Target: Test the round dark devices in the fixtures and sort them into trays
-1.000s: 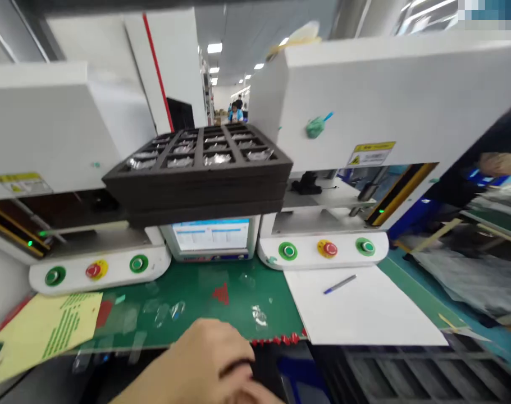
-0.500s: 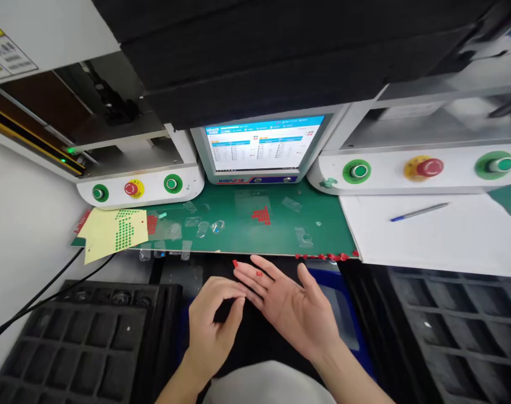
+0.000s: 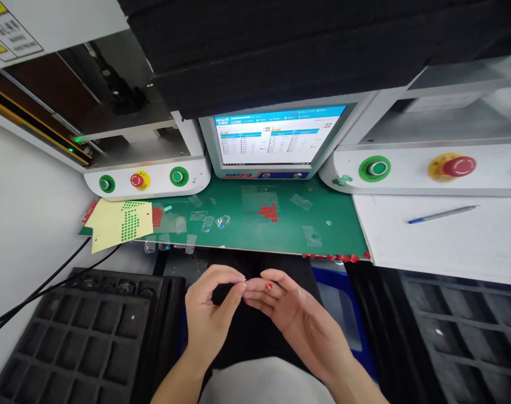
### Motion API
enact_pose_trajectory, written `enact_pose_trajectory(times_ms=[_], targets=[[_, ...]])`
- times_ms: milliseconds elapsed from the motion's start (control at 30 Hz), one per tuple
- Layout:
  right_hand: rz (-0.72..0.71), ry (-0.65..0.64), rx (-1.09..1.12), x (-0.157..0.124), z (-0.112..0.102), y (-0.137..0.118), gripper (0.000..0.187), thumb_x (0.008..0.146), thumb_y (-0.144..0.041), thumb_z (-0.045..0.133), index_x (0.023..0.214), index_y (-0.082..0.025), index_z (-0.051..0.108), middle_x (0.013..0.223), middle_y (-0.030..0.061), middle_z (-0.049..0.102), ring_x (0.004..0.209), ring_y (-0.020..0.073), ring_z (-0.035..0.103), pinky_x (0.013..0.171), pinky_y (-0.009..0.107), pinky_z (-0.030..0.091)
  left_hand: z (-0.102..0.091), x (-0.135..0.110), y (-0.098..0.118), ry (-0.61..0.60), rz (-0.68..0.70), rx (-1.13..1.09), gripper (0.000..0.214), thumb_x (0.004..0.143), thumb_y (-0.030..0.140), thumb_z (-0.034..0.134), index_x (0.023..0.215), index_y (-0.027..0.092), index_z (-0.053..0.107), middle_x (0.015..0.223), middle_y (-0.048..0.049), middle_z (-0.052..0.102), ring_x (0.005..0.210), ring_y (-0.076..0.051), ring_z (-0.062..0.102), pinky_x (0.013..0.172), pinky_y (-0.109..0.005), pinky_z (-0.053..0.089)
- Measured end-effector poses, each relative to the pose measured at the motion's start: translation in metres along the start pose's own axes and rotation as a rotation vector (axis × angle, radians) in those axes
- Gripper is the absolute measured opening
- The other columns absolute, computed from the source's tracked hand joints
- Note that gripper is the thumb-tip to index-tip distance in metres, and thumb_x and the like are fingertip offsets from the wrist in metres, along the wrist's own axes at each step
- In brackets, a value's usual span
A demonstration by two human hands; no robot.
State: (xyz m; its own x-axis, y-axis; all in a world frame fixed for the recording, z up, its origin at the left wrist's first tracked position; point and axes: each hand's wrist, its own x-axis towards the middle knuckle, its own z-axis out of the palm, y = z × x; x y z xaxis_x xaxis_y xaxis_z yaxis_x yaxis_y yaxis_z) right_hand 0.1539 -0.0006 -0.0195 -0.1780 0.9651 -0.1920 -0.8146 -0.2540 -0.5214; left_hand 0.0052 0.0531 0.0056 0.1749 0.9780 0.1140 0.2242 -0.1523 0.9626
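Both my hands meet over my lap, just below the front edge of the green mat point(image 3: 238, 233). My left hand point(image 3: 211, 317) is closed in a pinch, thumb and forefinger tips together and touching the fingertips of my right hand point(image 3: 295, 320). What the pinch holds is too small to see. The right hand lies palm up with loosely bent fingers and grips nothing. A small red sticker point(image 3: 269, 286) clings to one of its fingers. More red stickers point(image 3: 269, 212) lie in a cluster on the mat, and a row of them point(image 3: 335, 257) lines its front edge.
A monitor point(image 3: 276, 137) stands between two white machines with green and red buttons point(image 3: 140, 180). A yellow sheet of green dots point(image 3: 121, 221) lies left, and white paper with a pen point(image 3: 443, 214) right. Black compartment trays sit at lower left point(image 3: 70, 336) and lower right point(image 3: 461, 336). Another tray stack point(image 3: 306, 45) hangs overhead.
The view dropped from the machines to my lap. My right hand's spread fingers have bent, and my left pinch has closed in against its fingertips.
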Motion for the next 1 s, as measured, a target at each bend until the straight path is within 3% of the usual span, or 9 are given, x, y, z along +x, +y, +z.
enact_pose_trajectory(times_ms=[200,333,433,533,600,667,800,1000], targets=[[-0.015,0.032,0.003,-0.002,0.001,0.001,0.039,0.090,-0.054,0.059,0.118,-0.027,0.065,0.115,0.0091,0.072,0.114,0.0289,0.064,0.108,0.054,0.039,0.005,-0.005,0.003,0.107,0.094,-0.002,0.014,0.084,0.012,0.070,0.080,0.025,0.075,0.080,-0.0020,0.071,0.080,-0.018,0.066,0.069,-0.027,0.053],[-0.050,0.053,-0.013,-0.005,0.000,0.001,0.039,0.090,-0.051,0.062,0.120,-0.027,0.065,0.118,0.0097,0.071,0.115,0.0292,0.064,0.108,0.054,0.040,0.009,-0.008,0.000,0.112,0.044,0.035,0.011,0.086,0.018,0.069,0.083,0.026,0.077,0.091,-0.0037,0.074,0.088,-0.021,0.068,0.076,-0.030,0.054],[-0.075,0.064,-0.043,-0.006,-0.001,0.001,0.039,0.091,-0.050,0.061,0.122,-0.028,0.065,0.122,0.0092,0.070,0.116,0.0280,0.064,0.108,0.051,0.040,0.012,-0.009,-0.004,0.160,0.033,0.075,0.018,0.090,0.019,0.066,0.102,0.027,0.075,0.100,-0.0029,0.074,0.093,-0.020,0.068,0.083,-0.030,0.054],[-0.094,0.057,-0.050,-0.006,-0.002,0.002,0.040,0.092,-0.052,0.058,0.124,-0.028,0.064,0.126,0.0084,0.069,0.119,0.0271,0.062,0.110,0.049,0.039,0.013,-0.010,-0.005,0.219,0.286,0.267,0.031,0.089,0.012,0.064,0.117,0.027,0.068,0.108,-0.0032,0.071,0.098,-0.019,0.065,0.088,-0.031,0.053],[-0.113,0.049,-0.064,-0.006,-0.002,0.003,0.042,0.092,-0.054,0.056,0.125,-0.029,0.064,0.129,0.0074,0.067,0.122,0.0270,0.060,0.111,0.049,0.037,0.015,-0.009,-0.002,0.173,0.514,0.453,0.024,0.087,0.008,0.066,0.106,0.023,0.069,0.109,-0.0049,0.067,0.105,-0.022,0.061,0.091,-0.034,0.051],[-0.132,0.041,-0.108,-0.007,-0.001,0.004,0.043,0.092,-0.056,0.055,0.126,-0.030,0.063,0.132,0.0063,0.065,0.125,0.0270,0.058,0.112,0.047,0.036,0.017,-0.007,0.001,0.104,0.626,0.584,0.015,0.087,0.009,0.067,0.096,0.020,0.069,0.112,-0.0073,0.064,0.114,-0.025,0.056,0.094,-0.038,0.049],[-0.150,0.028,-0.192,-0.010,-0.001,0.004,0.046,0.091,-0.059,0.056,0.130,-0.033,0.060,0.136,0.0046,0.062,0.130,0.0258,0.054,0.112,0.044,0.035,0.022,-0.002,0.002,0.015,0.612,0.632,0.010,0.089,0.013,0.067,0.096,0.020,0.069,0.123,-0.0104,0.057,0.126,-0.031,0.047,0.099,-0.045,0.045],[-0.165,0.018,-0.268,-0.016,-0.004,0.005,0.049,0.094,-0.058,0.054,0.139,-0.040,0.049,0.141,0.0019,0.059,0.135,0.0225,0.049,0.115,0.042,0.032,0.023,0.000,-0.002,-0.008,0.613,0.577,0.013,0.088,0.009,0.067,0.093,0.020,0.070,0.122,-0.0085,0.058,0.127,-0.030,0.048,0.102,-0.044,0.044]])
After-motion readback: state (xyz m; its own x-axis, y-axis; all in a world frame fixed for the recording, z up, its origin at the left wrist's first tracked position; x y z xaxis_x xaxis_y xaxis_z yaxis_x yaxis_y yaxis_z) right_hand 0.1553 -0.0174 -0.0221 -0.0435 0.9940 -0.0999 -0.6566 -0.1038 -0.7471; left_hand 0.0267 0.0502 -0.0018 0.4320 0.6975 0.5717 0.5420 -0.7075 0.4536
